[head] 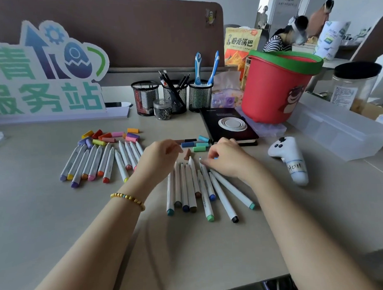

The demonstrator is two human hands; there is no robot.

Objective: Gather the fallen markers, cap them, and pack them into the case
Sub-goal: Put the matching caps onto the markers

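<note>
Two bare hands at centre frame over a matte beige surface (pixel 58 214). Left hand (pixel 159 156), with a yellow beaded bracelet (pixel 127 200) on its wrist, curled loosely with thumb and fingertips nearly pinched; whether anything sits between them cannot be told. Right hand (pixel 224 159) curled, fingertips pinching the top end of a white marker (pixel 205 177), a hint of blue at the fingertips.

Below and between the hands, a fan of white-barrelled markers (pixel 188 192) with teal, blue, green, brown and black ends. Left of centre, a second fan of markers (pixel 95 163) tipped purple, yellow, orange, pink and red. Above that fan, loose warm-coloured caps (pixel 112 136), short and blocky; above the hands, loose teal, blue and dark caps (pixel 197 143), plus one brown cap (pixel 187 154) standing alone.

Upper left: a cut-out sign (pixel 47 71) reading "服务站". Upper centre: three black mesh pen cups (pixel 173 96). Right: a red bucket (pixel 277 87) with green rim and bear print, a black notebook (pixel 229 126), a white controller (pixel 291 158) labelled "HO11". Far right: a translucent plastic case (pixel 337 126).
</note>
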